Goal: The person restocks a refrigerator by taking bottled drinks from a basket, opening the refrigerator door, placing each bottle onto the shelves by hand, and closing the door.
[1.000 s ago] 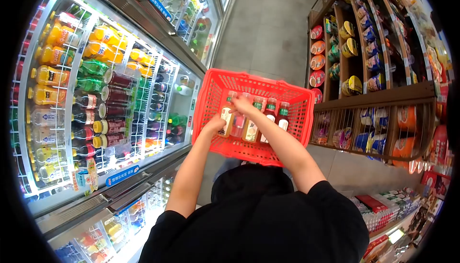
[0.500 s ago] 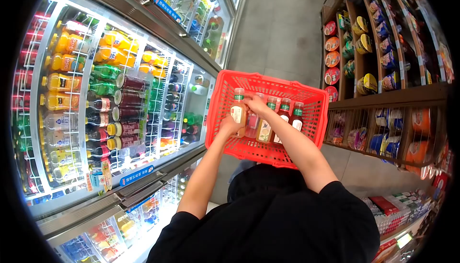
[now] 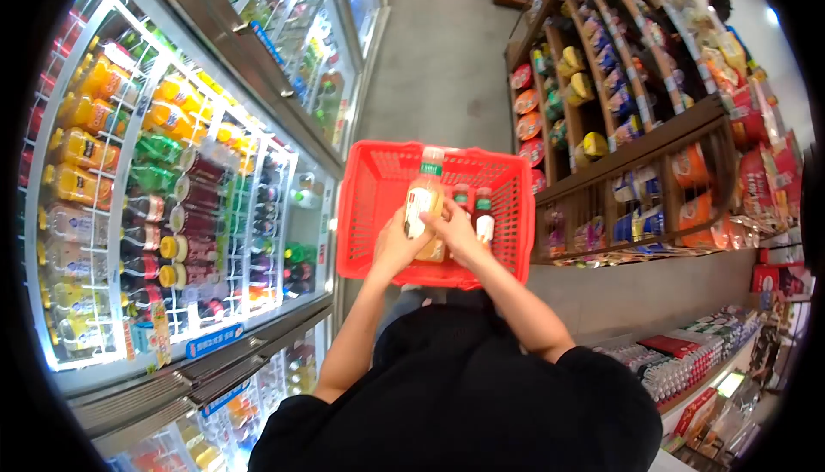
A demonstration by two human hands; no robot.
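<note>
A bottle of pale orange drink with a green neck band [image 3: 424, 196] is raised above the red basket [image 3: 522, 214], between my two hands. My left hand [image 3: 395, 240] wraps round its lower left side, fingers closed. At the bottle's right side, my right hand [image 3: 455, 229] has its fingers pressed to it. Darker red bottles [image 3: 484, 219] with green neck bands stand in the basket to the right, partly behind my right hand. My arms hide part of the basket's near side.
On the left is a lit drinks fridge [image 3: 116, 171] with rows of bottles. Shelves of cup noodles [image 3: 593, 94] line the right side. Grey floor [image 3: 430, 59] runs ahead between them. Packed goods [image 3: 679, 360] lie at the lower right.
The pale orange bottle has risen out of the basket toward the camera, with both my hands on it. The view has shifted, so shelves and basket appear further left.
</note>
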